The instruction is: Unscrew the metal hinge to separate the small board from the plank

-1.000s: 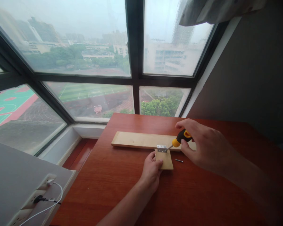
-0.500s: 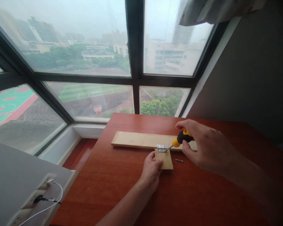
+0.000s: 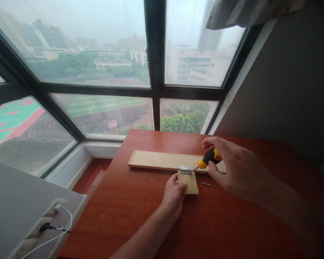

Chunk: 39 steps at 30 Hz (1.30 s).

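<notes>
My left hand [image 3: 174, 196] grips a small wooden board [image 3: 189, 184] by its left edge, thumb on top. At the board's far edge sits a silver metal hinge [image 3: 185, 169] with holes in it. My right hand [image 3: 236, 167] is closed on the black-and-yellow handle of a screwdriver [image 3: 210, 157]. The screwdriver is tilted, and its shaft meets the right end of the hinge; the very tip is too small to make out. A loose screw [image 3: 205, 184] lies on the table just right of the small board.
Behind the hinge a long wooden plank [image 3: 153, 160] lies across the reddish-brown table [image 3: 129, 208]. Large windows [image 3: 97, 46] stand beyond the table's far edge. At the lower left, cables are plugged into wall sockets [image 3: 41, 227].
The screwdriver handle has turned a little in my right hand, showing its yellow part differently. My left hand, the small board and the screw stay where they were.
</notes>
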{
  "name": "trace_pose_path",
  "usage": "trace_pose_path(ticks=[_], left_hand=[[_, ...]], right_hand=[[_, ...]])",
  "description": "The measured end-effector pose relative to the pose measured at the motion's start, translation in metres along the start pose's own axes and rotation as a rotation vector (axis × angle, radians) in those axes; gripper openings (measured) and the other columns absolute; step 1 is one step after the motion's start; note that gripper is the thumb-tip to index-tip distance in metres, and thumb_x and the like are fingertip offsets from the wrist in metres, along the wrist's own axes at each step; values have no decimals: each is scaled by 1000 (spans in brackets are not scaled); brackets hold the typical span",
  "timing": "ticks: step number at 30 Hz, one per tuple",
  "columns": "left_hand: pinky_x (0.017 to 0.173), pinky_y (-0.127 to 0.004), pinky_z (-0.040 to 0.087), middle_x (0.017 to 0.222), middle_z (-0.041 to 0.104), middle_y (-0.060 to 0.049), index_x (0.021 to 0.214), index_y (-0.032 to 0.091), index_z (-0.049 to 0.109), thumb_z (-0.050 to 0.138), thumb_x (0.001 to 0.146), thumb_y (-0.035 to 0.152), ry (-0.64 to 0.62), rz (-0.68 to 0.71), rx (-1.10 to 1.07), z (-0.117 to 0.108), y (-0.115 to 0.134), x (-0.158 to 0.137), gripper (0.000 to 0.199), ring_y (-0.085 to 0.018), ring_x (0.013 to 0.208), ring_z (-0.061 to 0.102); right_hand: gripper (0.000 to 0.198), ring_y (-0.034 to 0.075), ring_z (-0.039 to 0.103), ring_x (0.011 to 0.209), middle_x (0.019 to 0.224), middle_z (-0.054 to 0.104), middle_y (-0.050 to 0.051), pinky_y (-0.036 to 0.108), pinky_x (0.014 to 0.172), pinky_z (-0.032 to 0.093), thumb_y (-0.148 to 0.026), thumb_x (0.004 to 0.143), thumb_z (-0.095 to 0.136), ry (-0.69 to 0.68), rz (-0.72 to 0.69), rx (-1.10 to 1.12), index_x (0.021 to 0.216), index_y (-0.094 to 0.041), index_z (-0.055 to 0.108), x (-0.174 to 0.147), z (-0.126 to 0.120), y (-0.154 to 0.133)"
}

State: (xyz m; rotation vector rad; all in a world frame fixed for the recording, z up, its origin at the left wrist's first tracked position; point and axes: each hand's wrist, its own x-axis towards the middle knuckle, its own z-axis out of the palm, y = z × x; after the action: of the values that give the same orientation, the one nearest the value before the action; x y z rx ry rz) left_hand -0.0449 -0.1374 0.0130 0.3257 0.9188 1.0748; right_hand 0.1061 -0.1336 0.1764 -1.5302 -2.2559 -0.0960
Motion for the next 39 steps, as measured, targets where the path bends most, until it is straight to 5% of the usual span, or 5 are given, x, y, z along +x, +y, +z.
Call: trace_pose_path(ticks=[6, 10, 15, 21, 39], left_hand=[[68, -27, 52, 88, 71, -9, 98, 12, 59, 66, 56, 5, -10, 8, -7, 0, -1, 0, 43, -20, 78, 67], [68, -27, 52, 89, 71, -9, 98, 12, 59, 67, 57, 5, -18, 7, -12, -1, -2, 1, 43, -20, 78, 67], [68, -27, 52, 89, 71, -9, 98, 13, 60, 66, 57, 4, -9, 1, -7, -1, -1, 1, 42, -20, 79, 67], [69, -27, 52, 88, 71, -9, 98, 13, 61, 66, 58, 5, -9, 7, 0, 0, 0, -1, 41, -21, 80, 67], [65, -26, 51, 87, 70, -7, 96, 14, 58, 63, 57, 5, -4, 3, 24, 0, 1, -2, 40, -20, 79, 66]], right_hand=[[27, 22, 67, 80, 104, 70, 0, 32, 59, 44, -42, 87, 53, 26, 67, -106, 109, -27, 55, 1, 2, 0], [21, 21, 68, 79, 102, 70, -1, 33, 64, 46, -35, 89, 50, 0, 71, -48, 108, -26, 56, 2, 2, 2], [39, 23, 64, 98, 116, 65, 4, 35, 77, 49, -20, 78, 53, -1, -15, 6, 117, -24, 51, -3, -3, 1], [28, 23, 68, 83, 110, 67, 5, 34, 64, 50, -38, 87, 52, 25, 23, -72, 111, -23, 55, -2, 0, 3], [17, 20, 65, 85, 102, 68, 4, 32, 70, 50, -28, 86, 51, 56, 7, 52, 101, -22, 57, 2, 0, 5]])
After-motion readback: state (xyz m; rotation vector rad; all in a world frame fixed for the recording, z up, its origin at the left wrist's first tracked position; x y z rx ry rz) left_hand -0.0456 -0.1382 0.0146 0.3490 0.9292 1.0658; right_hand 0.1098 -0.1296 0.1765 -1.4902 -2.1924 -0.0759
